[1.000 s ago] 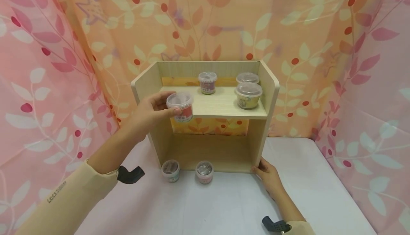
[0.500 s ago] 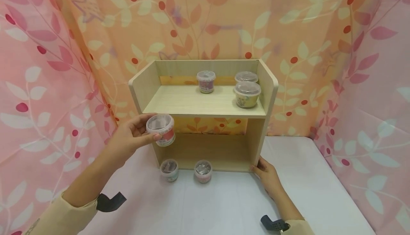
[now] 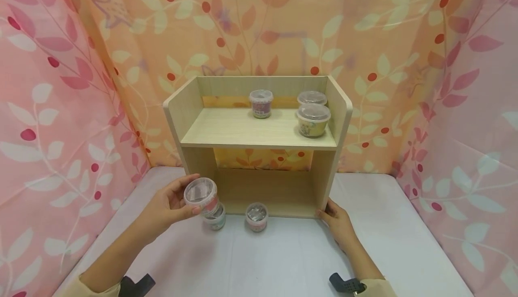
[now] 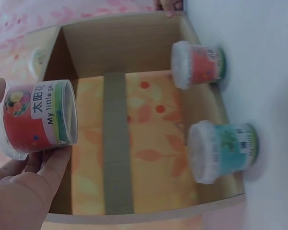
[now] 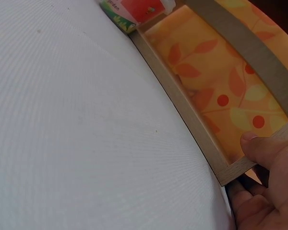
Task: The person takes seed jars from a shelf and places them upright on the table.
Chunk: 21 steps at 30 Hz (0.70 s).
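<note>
My left hand holds a small lidded plastic tub between thumb and fingers. In the left wrist view, this tub has a red label with flowers and "My little ga..." lettering. It hangs in front of the lower left of a pale wooden shelf unit, partly hiding a teal-labelled tub standing on the table. To the right stands a pink-red tub. At the unit's lower right front corner, my right hand grips the side panel, thumb inside and fingers outside, as the right wrist view shows.
On the upper board stand a purple-labelled tub, a wider yellow bowl-shaped tub and another lidded bowl behind it. A white-covered table lies below. Patterned curtains enclose the back and sides.
My left hand has carried the red-labelled tub down and leftward from in front of the upper board, then lower, close to the teal tub. My right hand stays on the side panel.
</note>
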Each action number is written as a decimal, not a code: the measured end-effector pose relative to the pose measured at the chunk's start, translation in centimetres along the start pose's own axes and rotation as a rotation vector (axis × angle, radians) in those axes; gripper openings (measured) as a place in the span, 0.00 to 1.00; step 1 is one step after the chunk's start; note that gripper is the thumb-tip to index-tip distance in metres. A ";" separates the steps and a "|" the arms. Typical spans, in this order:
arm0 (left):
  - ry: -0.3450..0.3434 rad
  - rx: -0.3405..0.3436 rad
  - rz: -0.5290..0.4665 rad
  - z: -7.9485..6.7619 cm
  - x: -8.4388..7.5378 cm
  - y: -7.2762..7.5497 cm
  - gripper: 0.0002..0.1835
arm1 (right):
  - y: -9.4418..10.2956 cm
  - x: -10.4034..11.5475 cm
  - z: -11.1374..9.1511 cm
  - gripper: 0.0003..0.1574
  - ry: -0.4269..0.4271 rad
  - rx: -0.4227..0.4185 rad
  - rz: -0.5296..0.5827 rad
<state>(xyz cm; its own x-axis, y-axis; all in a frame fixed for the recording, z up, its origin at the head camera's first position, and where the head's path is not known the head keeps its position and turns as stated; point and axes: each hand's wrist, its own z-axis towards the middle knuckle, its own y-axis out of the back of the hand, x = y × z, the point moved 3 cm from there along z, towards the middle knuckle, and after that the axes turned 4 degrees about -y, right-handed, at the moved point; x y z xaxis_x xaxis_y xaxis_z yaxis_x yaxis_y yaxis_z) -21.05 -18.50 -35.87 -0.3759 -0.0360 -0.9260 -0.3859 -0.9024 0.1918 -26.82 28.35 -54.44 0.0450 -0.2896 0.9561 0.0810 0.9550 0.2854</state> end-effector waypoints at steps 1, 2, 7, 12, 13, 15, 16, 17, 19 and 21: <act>0.002 0.008 0.004 -0.2 0.5 0.0 0.38 | 0.0 0.0 0.0 0.44 0.001 0.002 0.004; 0.005 0.015 0.010 -0.4 1.0 0.0 0.38 | 0.0 0.1 -0.1 0.44 0.001 0.002 0.006; 0.015 0.035 0.023 -1.3 3.1 0.2 0.37 | 0.0 0.1 -0.1 0.44 -0.004 0.009 0.024; 0.047 0.043 0.017 -2.3 5.5 0.3 0.37 | 0.0 0.1 -0.1 0.44 -0.021 0.009 0.013; 0.052 0.046 0.021 -2.5 6.0 0.3 0.37 | 0.0 0.2 -0.2 0.44 -0.024 0.008 0.011; 0.064 0.053 0.029 -2.8 7.1 0.3 0.38 | 0.0 0.9 -0.4 0.43 -0.022 0.009 0.015; 0.071 0.056 0.033 -3.0 7.5 0.2 0.38 | 0.0 1.5 -0.6 0.42 -0.020 0.012 0.015; 0.076 0.057 0.042 -3.2 8.0 0.2 0.39 | 0.0 2.1 -0.9 0.42 -0.017 0.016 0.015; 0.093 0.060 0.045 -3.5 8.9 0.1 0.39 | 0.1 3.2 -1.4 0.41 -0.008 0.023 0.011; 0.105 0.066 0.044 -3.8 9.7 -0.1 0.40 | 0.1 4.0 -1.8 0.41 0.008 0.026 0.005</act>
<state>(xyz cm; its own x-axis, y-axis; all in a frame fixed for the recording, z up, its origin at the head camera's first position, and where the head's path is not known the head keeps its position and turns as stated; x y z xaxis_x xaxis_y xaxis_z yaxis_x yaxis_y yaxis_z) -21.46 -20.44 -46.13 -0.3044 -0.1231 -0.9445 -0.4269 -0.8688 0.2508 -24.88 27.22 -50.73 0.0536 -0.2853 0.9569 0.0550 0.9577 0.2824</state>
